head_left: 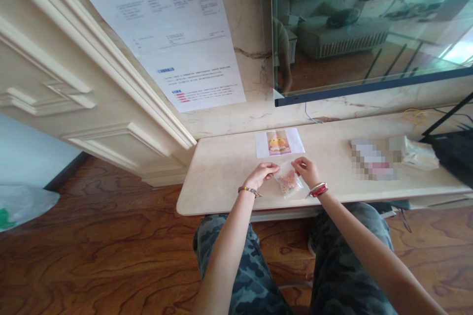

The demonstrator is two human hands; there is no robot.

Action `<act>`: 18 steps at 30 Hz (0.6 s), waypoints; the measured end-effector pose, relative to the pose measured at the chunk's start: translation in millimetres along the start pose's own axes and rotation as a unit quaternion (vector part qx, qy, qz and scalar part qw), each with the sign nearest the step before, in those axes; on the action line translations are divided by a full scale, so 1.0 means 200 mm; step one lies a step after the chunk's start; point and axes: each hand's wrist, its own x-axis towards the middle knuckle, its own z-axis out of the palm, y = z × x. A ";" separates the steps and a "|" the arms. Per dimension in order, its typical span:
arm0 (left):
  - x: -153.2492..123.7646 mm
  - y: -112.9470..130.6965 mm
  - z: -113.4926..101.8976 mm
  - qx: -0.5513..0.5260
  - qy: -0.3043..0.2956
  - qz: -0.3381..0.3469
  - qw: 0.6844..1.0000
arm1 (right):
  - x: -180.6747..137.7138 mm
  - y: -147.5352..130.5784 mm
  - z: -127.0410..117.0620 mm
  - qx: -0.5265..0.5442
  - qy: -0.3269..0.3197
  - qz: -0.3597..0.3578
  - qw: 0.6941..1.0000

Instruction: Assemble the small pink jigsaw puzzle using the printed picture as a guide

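A small clear plastic bag [289,183] with orange, pink and greenish bits inside is held upright just over the pale bench top. My left hand [261,175] pinches its upper left corner between thumb and fingers. At the upper right corner, my right hand [307,170] grips the plastic in the same way. What the bits in the bag are is too small to make out. Right behind the bag lies a printed sheet [262,144] with a picture [279,142] of two yellow figures.
The low cream bench [218,172] runs along a marble wall. To the right lie a blurred-out flat item [373,159] and a white packet [419,153], beside a black object [453,152]. A large screen [369,34] and a printed poster [177,29] are above.
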 end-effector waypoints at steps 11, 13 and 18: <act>-0.14 0.20 0.10 -0.001 0.014 0.071 0.997 | -0.04 -0.26 -0.02 -0.046 -0.165 -0.008 0.985; -0.14 0.21 0.11 0.010 -0.027 0.050 0.998 | -0.04 -0.23 -0.01 -0.042 -0.189 -0.002 0.981; -0.12 0.19 0.10 -0.007 -0.096 -0.001 0.995 | -0.06 -0.18 0.00 0.006 -0.219 0.014 0.976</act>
